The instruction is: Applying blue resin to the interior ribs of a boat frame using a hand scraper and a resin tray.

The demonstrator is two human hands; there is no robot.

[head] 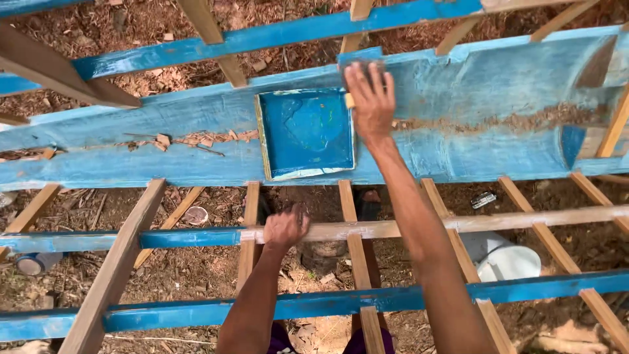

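My right hand (371, 98) reaches out over a long blue-painted wooden hull (498, 98), its fingers closed on a paintbrush (350, 100) whose pale handle shows at the palm; the bristles are hidden behind the hand. Just left of it a square tin of blue paint (306, 134) rests inside the hull. My left hand (285, 227) grips an unpainted part of a long wooden rail (367, 230) nearer to me. Wood chips (190, 139) lie along the hull's bottom, left of the tin.
A frame of wooden slats (114, 265) and partly blue-painted rails (164, 314) crosses the view over bare earth. A white bucket lid (508, 261) lies on the ground at right, a small can (34, 262) at left, a round cup (195, 215) below the hull.
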